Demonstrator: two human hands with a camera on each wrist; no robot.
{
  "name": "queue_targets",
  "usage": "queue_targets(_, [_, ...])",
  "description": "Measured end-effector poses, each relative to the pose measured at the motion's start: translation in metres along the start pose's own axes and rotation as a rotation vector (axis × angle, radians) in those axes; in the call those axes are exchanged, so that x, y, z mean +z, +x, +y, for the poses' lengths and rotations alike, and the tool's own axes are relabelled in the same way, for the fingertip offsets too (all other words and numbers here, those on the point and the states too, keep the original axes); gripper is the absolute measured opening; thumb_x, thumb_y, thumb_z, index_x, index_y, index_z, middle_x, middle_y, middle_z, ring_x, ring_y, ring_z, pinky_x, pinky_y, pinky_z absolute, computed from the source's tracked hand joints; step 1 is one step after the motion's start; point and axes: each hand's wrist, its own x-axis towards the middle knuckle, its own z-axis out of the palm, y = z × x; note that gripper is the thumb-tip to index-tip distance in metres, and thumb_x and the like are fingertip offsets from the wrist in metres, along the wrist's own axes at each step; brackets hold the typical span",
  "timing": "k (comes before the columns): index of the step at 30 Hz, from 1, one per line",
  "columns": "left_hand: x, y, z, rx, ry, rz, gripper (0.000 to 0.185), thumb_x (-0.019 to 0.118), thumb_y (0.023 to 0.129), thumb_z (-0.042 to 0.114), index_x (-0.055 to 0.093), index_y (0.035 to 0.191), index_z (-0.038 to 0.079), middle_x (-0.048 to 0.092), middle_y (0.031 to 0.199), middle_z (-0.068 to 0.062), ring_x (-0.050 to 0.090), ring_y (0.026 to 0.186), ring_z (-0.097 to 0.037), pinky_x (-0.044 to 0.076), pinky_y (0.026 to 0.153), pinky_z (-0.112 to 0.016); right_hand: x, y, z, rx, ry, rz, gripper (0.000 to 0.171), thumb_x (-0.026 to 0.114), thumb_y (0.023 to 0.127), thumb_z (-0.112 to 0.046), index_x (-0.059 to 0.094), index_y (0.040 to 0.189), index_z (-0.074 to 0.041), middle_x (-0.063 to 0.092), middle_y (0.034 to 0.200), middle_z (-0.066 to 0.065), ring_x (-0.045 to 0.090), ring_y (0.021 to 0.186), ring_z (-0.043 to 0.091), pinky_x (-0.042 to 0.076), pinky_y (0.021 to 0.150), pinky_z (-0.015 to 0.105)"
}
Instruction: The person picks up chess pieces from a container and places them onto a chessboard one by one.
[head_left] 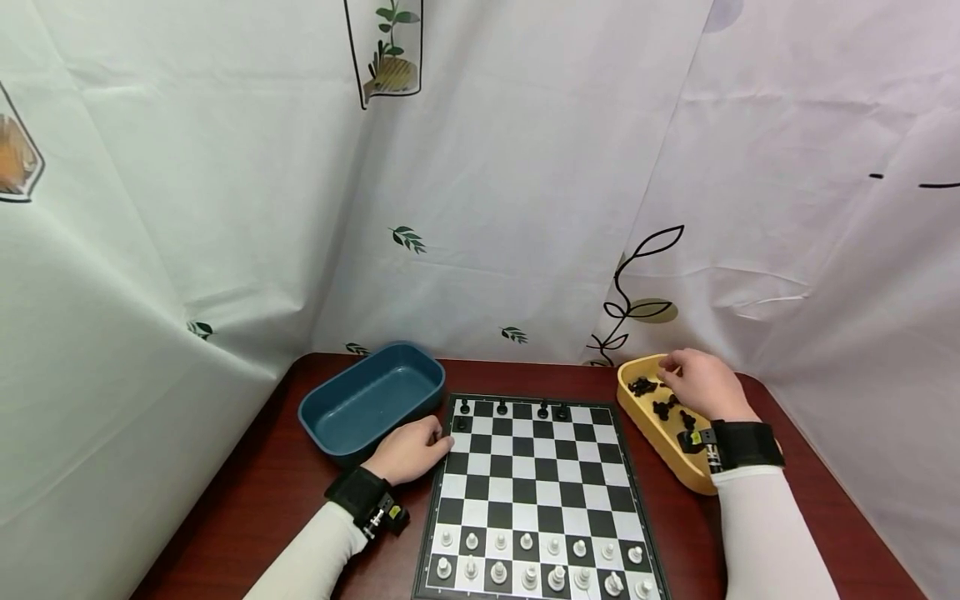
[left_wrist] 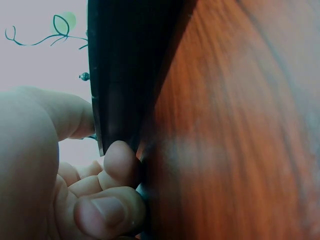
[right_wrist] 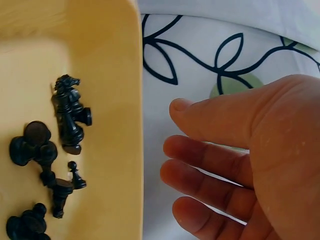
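Note:
My left hand rests at the left edge of the chessboard. In the left wrist view, one finger lies over the edge of the board and other fingertips curl against its side, close to the tabletop. My right hand hovers over the far end of the yellow tray, thumb and fingers apart with nothing between them. Several black chess pieces lie jumbled in the tray, one a knight. On the board's far rows stand several black pieces; white pieces fill the two near rows.
A blue bin stands left of the board, behind my left hand, with nothing seen inside. Everything sits on a dark reddish wooden table. White patterned cloth hangs right behind the table and along both sides.

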Motion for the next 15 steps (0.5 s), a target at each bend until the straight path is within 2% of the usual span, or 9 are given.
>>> queue_targets(7, [0.002, 0.002, -0.003, -0.001, 0.006, -0.001, 0.031, 0.069, 0.108, 0.04, 0.06, 0.085, 0.023, 0.054, 0.07, 0.006, 0.051, 0.062, -0.012, 0.042, 0.062, -0.034, 0.011, 0.002, 0.007, 0.02, 0.005, -0.046, 0.021, 0.079, 0.102, -0.015, 0.08, 0.116, 0.001, 0.077, 0.106, 0.02, 0.072, 0.092, 0.039, 0.056, 0.081, 0.061])
queue_targets(15, [0.002, 0.002, -0.003, 0.009, -0.004, -0.001, 0.031, 0.069, 0.108, 0.04, 0.059, 0.085, 0.022, 0.054, 0.069, 0.007, 0.051, 0.062, -0.012, 0.042, 0.062, -0.034, 0.025, 0.004, 0.012, -0.022, 0.001, -0.073, 0.021, 0.082, 0.096, -0.009, 0.08, 0.115, 0.0, 0.078, 0.103, 0.018, 0.073, 0.091, 0.036, 0.056, 0.083, 0.061])
